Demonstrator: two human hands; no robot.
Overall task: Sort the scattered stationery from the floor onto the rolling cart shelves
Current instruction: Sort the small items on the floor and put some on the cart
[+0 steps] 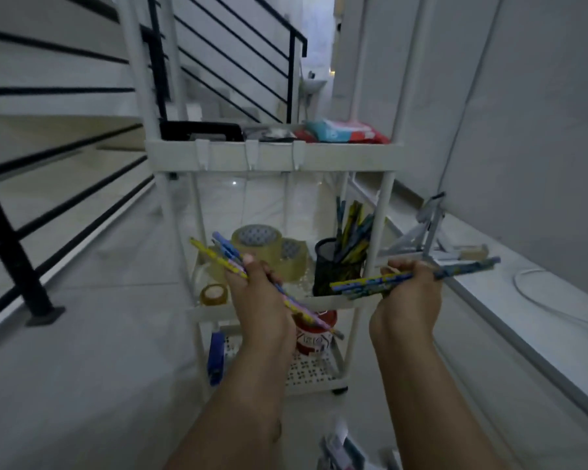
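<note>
The white rolling cart [269, 154] fills the middle of the view, three shelves tall, standing on a pale tiled floor [82, 368] with a black stair railing [11, 252] off at 9 o'clock. Its top shelf carries a black tray [201, 130] and a red and blue packet [343, 132]. On the middle shelf, rolls of clear tape [257, 245] sit at 12 o'clock from the left hand, and a black mesh pen cup [336, 269], already stuffed with pencils, stands at 10 o'clock from the right hand. The bottom shelf holds a red and white tub [314, 334] and a blue stapler-like item [216, 356].

The left hand [262, 300] has its fingers closed around a few pencils [218, 254], yellow and blue patterned, their ends fanning out toward 10 o'clock and one long tail running down to 4 o'clock. The right hand [408, 293] pinches a second bundle of pencils [370, 283], laid nearly level from 9 to 3 o'clock, yellow and blue-green printed.

These pencils look light, thin and stiff, with smooth lacquered barrels that would likely slide against each other in a loose grip. Holding them near mid-length, as both hands do, should keep each bundle balanced; a squeeze across all the barrels together seems wise so none slips out. The mesh cup looks the likely destination, though it is crowded, so they may need feeding in tip-down.
</note>
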